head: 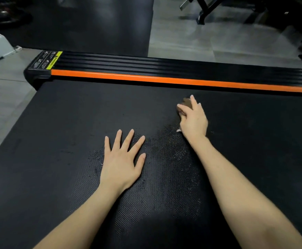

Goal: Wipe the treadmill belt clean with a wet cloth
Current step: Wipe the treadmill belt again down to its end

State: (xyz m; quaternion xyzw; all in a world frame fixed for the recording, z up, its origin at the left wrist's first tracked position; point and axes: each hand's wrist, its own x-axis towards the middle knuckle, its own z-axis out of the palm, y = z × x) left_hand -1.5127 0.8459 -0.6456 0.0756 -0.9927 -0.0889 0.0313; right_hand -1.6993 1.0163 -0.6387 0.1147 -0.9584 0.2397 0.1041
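1. The left hand [122, 162] lies flat on the black treadmill belt [57, 123], palm down, fingers straight and spread, holding nothing.
2. The right hand [193, 119] reaches farther out and grips a bunched brownish cloth [185, 102], pressing it onto the belt.
3. The cloth sits on the belt near the orange strip [164, 79] of the far side rail [146, 63], not touching it.
4. A wet patch [171, 159] glistens on the belt between the two arms.
5. A yellow-edged label [51, 60] marks the rail's left end.

A gym: a treadmill belt [74, 123], black rubber floor mat [92, 24], and equipment frame [206, 9] beyond.
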